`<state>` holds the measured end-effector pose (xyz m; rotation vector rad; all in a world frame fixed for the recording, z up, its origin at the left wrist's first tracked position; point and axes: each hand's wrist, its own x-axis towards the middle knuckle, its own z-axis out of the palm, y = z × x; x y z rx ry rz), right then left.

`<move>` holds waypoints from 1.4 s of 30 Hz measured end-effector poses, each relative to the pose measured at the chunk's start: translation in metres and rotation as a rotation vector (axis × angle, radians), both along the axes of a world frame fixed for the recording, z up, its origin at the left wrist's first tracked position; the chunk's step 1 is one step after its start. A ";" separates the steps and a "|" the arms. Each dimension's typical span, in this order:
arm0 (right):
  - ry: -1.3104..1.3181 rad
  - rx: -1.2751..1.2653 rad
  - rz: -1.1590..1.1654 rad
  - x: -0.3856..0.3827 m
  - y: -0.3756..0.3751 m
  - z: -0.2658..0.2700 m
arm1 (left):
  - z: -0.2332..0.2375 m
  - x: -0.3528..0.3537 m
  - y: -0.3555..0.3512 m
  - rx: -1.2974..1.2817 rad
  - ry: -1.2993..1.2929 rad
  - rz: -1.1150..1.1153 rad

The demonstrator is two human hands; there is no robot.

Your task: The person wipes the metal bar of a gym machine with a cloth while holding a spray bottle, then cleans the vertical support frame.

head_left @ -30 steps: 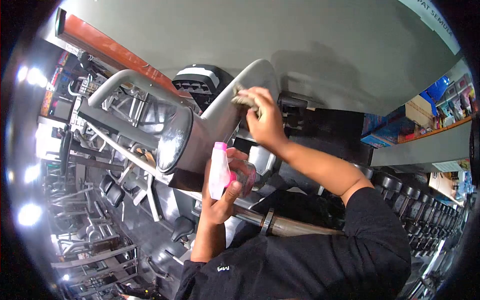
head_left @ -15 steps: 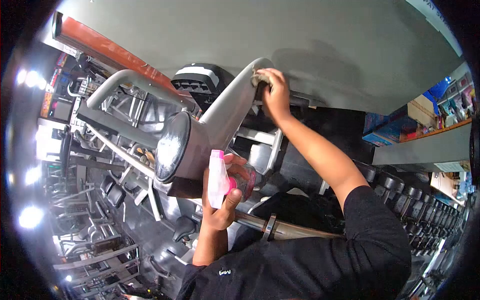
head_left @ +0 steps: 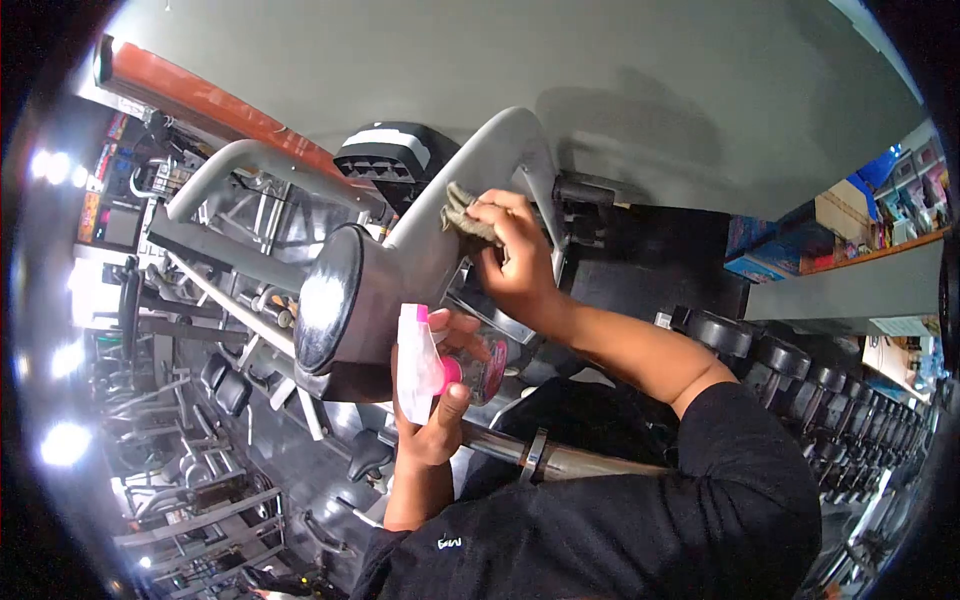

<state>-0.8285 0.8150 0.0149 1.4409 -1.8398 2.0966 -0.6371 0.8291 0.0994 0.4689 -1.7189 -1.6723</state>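
Note:
In my left hand (head_left: pixel 437 425) is a spray bottle (head_left: pixel 420 365) with a white and pink trigger head and a clear body; my fingers wrap round its neck. My right hand (head_left: pixel 515 250) grips a crumpled greyish-brown cloth (head_left: pixel 465 212) and presses it on the grey curved frame (head_left: pixel 430 215) of a gym machine. Just below the cloth, the frame meets a thick grey housing with a shiny dark round cap (head_left: pixel 335 300). A black console-like part (head_left: pixel 390 160) with a white band sits behind the frame.
A rack of dumbbells (head_left: pixel 780 360) runs along the right. A counter with boxes (head_left: pixel 770 250) stands at the right back. The grey wall (head_left: pixel 640 80) with an orange-red strip (head_left: pixel 210 95) is ahead. More gym machines (head_left: pixel 200 470) fill the left side.
My right hand has slid the cloth down and left along the frame, from near its upper end toward the housing. My left hand still holds the spray bottle, nearly in place.

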 end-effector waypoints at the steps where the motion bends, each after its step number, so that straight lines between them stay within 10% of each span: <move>1: 0.014 -0.020 -0.008 0.000 0.000 -0.003 | -0.001 0.000 0.001 0.005 0.000 0.003; 17: -0.504 0.428 -0.305 -0.153 -0.098 -0.135 | -0.001 -0.003 -0.001 0.023 -0.040 0.026; 30: 0.035 0.039 -0.306 -0.052 -0.042 -0.039 | -0.001 -0.007 0.001 0.001 -0.030 0.050; 42: -0.014 0.469 -0.439 -0.181 -0.116 -0.185 | -0.004 -0.009 0.000 -0.076 -0.042 0.084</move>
